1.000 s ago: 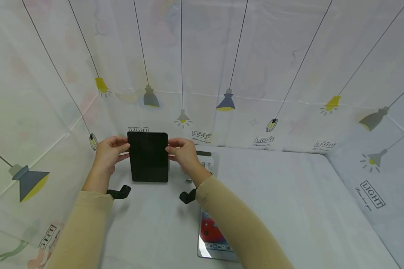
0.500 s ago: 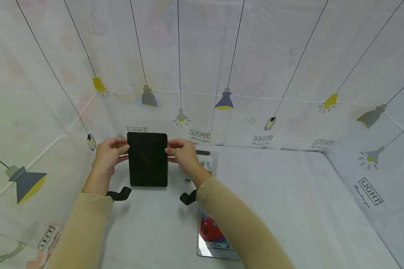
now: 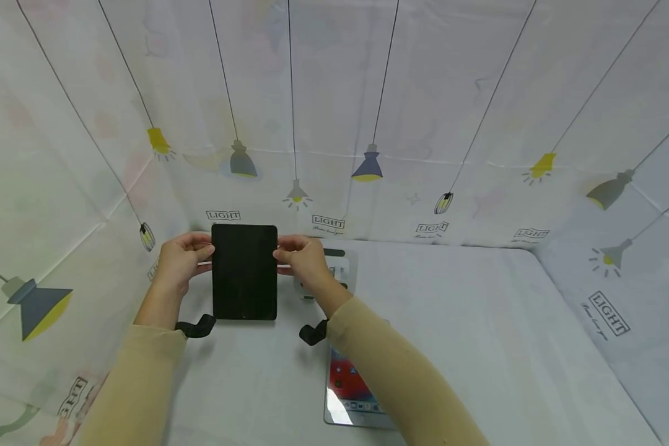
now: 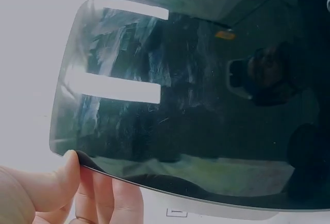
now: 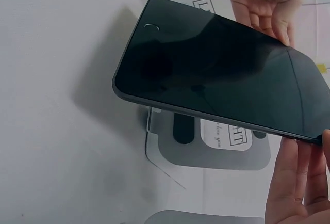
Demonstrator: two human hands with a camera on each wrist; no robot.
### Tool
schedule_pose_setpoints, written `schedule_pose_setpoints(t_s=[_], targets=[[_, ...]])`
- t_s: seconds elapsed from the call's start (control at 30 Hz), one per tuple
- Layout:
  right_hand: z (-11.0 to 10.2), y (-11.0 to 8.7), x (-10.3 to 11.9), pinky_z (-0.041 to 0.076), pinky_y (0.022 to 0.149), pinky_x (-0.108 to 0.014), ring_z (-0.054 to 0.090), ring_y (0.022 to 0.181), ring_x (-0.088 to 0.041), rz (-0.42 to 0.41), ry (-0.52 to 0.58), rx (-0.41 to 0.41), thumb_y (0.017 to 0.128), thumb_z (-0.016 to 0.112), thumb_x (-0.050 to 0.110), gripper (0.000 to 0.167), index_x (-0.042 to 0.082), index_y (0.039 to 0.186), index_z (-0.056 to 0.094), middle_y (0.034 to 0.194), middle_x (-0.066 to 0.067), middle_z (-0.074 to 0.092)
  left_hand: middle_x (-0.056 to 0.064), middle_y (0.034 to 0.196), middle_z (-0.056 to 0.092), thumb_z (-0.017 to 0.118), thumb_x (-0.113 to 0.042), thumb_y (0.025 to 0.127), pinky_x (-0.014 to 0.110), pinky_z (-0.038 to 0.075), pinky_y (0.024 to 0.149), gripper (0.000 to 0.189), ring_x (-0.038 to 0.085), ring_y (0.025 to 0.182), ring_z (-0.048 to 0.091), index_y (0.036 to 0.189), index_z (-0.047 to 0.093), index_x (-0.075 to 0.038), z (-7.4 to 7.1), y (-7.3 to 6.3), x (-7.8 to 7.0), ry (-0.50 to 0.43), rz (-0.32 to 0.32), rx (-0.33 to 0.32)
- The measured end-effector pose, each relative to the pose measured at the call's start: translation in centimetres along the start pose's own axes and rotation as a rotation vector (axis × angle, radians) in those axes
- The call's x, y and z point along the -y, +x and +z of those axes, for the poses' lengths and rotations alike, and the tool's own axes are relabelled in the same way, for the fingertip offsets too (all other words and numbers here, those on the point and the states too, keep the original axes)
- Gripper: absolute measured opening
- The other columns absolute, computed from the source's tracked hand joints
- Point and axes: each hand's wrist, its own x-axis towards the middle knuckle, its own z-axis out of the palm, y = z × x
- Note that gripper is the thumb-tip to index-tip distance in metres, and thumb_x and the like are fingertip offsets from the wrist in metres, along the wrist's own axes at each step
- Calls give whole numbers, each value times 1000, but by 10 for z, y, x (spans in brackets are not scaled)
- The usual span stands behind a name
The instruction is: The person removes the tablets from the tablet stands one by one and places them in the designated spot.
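Observation:
A black tablet (image 3: 245, 272) with a dark screen is held up near the back of the table. My left hand (image 3: 179, 263) pinches its left edge near the top, thumb on the front. On the opposite edge my right hand (image 3: 306, 263) grips it the same way. Smudges and bright reflections show on the tablet's screen (image 4: 191, 105) in the left wrist view. Beyond the tablet in the right wrist view is a grey plate-like object (image 5: 216, 160) with a dark pad and a rectangular middle part; its kind is unclear.
A second tablet (image 3: 342, 378) with a lit red and blue screen lies on the white table (image 3: 451, 322), partly covered by my right forearm. Behind my right hand sits a grey and white object (image 3: 340, 263). Lamp-printed fabric walls (image 3: 424, 124) enclose the back and sides.
The tablet's lower edge has come down and toward me, so its screen looks taller. Both hands keep their hold. The head view has shifted slightly.

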Motion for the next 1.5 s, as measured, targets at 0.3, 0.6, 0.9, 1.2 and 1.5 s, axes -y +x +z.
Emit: schedule_pose_setpoints(t_s=[0.3,0.6,0.9,1.2,1.5], targets=[[-3,-6,-8,69,79,-41,76,93,-19,41,20,0,95,81,4,23,12,116,81,104,-5,72,-9,92,67,69,-11,105,30,68,81,27,7,83,69,131,66,-4,2,-3,7,39,-18,23],[-10,-11,-20,69,75,-36,76,94,-19,43,2,12,95,81,6,24,12,118,80,107,-7,73,-6,96,66,66,-11,107,28,67,79,27,11,84,66,133,65,-4,7,-7,14,53,-52,42],[-12,-17,-27,69,74,-37,77,85,-18,64,8,-5,94,81,4,24,13,116,81,103,-6,72,-7,91,65,65,-10,107,29,67,78,30,11,83,64,134,64,0,11,-11,22,60,-58,59],[-13,-21,-34,68,69,-33,74,85,-16,97,37,-12,93,81,2,23,11,115,81,98,-4,70,-9,90,65,64,-7,107,27,66,76,30,8,81,65,136,63,1,13,-15,27,65,-77,74],[-16,-25,-43,67,66,-31,74,78,-15,104,44,-15,93,81,2,25,9,117,80,95,-2,70,-7,92,65,64,-8,106,26,65,73,31,9,81,65,136,62,2,17,-16,36,68,-93,93]])
